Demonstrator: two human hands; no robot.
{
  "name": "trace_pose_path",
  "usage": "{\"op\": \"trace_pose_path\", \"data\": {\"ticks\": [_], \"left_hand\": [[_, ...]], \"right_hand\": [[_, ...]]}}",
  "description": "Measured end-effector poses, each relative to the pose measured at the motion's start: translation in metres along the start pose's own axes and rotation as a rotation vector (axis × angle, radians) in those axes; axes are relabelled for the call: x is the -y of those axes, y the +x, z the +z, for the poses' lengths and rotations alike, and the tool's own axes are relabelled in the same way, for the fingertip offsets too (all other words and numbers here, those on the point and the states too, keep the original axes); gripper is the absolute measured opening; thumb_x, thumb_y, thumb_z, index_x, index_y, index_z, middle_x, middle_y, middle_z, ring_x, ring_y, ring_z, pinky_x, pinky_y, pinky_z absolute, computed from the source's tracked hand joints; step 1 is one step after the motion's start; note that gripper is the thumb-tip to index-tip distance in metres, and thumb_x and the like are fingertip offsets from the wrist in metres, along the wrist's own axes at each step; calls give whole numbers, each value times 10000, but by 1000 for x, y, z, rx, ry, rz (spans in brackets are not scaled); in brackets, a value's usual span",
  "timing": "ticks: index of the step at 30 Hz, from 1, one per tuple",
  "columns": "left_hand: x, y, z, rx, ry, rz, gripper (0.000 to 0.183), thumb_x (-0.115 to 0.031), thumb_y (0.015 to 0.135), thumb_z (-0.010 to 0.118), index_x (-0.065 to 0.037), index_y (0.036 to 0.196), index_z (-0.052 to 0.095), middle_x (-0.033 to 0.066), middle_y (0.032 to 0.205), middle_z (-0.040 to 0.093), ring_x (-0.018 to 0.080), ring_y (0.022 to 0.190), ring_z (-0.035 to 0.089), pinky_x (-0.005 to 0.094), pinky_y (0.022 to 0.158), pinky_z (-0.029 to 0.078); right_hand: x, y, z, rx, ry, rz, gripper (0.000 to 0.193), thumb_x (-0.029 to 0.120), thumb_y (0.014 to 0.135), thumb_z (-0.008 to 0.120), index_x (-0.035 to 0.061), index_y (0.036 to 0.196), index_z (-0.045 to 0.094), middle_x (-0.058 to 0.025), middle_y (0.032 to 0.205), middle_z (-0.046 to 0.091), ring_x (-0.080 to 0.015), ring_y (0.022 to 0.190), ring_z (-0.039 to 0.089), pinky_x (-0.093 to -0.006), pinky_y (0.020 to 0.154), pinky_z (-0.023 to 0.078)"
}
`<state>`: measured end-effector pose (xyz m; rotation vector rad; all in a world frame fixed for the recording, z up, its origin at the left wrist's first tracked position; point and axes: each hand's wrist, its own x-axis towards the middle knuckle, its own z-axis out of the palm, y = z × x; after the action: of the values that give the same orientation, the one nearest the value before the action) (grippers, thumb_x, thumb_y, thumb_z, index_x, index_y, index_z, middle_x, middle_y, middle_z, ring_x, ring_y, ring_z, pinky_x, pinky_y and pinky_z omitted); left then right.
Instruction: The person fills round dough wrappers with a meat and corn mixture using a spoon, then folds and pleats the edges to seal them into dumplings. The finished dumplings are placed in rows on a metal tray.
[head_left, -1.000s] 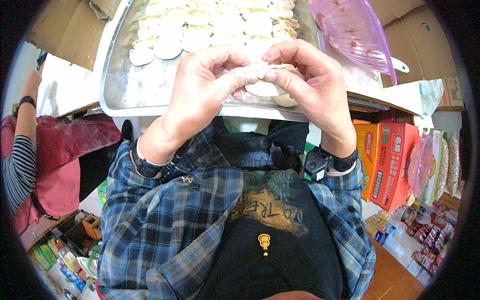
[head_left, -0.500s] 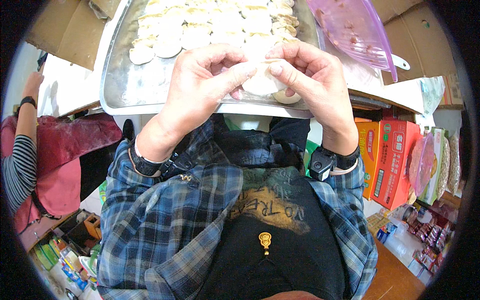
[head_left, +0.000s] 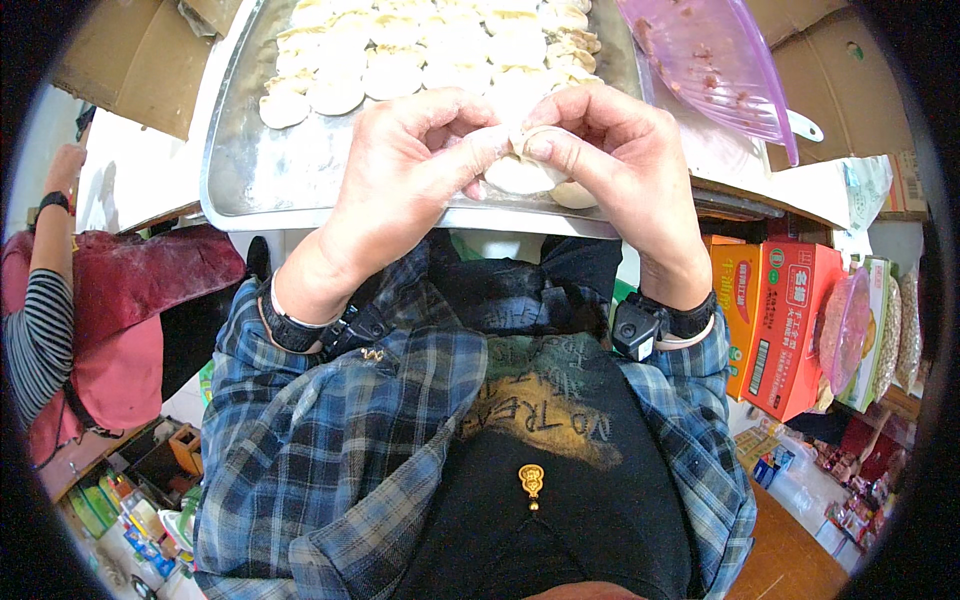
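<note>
Between my two hands, over the near part of a metal tray (head_left: 265,185), is a pale dumpling (head_left: 522,177) with a pleated upper edge. My left hand (head_left: 415,165) pinches its left side between thumb and fingers. On the other side my right hand (head_left: 620,155) presses the dough edge with thumb and forefinger. Just below the right thumb, another round dumpling (head_left: 572,195) shows in part on the tray. Rows of white dumplings (head_left: 393,75) fill the tray's far part, their pleated edges turned away from me. The fingertips partly hide the seam being pinched.
Right of the tray stands a purple plastic basin (head_left: 715,70) with bits of filling and a white handle (head_left: 805,127) beside it. Cardboard (head_left: 125,65) rises at far left. Red and orange boxes (head_left: 795,330) sit low at right. Another person's arm (head_left: 55,230) reaches in at left.
My right thumb and fingers have shifted slightly left along the dough edge, which now shows more of a gathered fold. My left hand has stayed nearly in place.
</note>
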<state>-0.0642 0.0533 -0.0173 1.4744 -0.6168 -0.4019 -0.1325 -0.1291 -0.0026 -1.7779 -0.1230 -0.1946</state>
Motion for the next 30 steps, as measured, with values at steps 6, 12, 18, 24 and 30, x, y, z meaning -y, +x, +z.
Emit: {"op": "trace_pose_path", "data": {"ticks": [6,12,18,24,30], "left_hand": [[0,-1,0,20,-35,16,143,-89,853,692,7,959,689,53,794,682,73,622,603,196,541,489],[0,0,0,48,67,9,166,-111,837,714,14,941,686,53,771,676,69,623,596,199,541,489],[3,2,-2,-49,-5,-27,150,-119,825,725,10,877,670,24,714,638,50,590,567,188,518,466],[0,0,-1,-32,29,-42,137,-114,834,712,5,890,673,14,711,632,40,575,554,176,505,439],[-4,-2,2,21,106,-45,129,-126,843,705,-9,896,694,12,706,644,32,560,549,176,497,423]], "right_hand": [[1,-1,1,-62,81,62,139,37,807,729,14,915,645,-10,841,655,-47,748,595,-178,668,474],[-3,0,3,-66,69,78,139,49,818,717,9,930,647,-14,824,655,-43,725,591,-176,647,473],[-2,-6,-8,-43,141,205,147,94,851,683,2,963,654,-3,801,642,-31,680,563,-171,604,453],[-5,-14,-4,-87,16,89,128,93,864,667,6,957,658,11,790,623,-22,675,542,-163,575,434],[-4,-17,-3,-53,-38,47,133,96,876,669,-1,966,655,5,813,632,-25,693,552,-163,587,448]]}}
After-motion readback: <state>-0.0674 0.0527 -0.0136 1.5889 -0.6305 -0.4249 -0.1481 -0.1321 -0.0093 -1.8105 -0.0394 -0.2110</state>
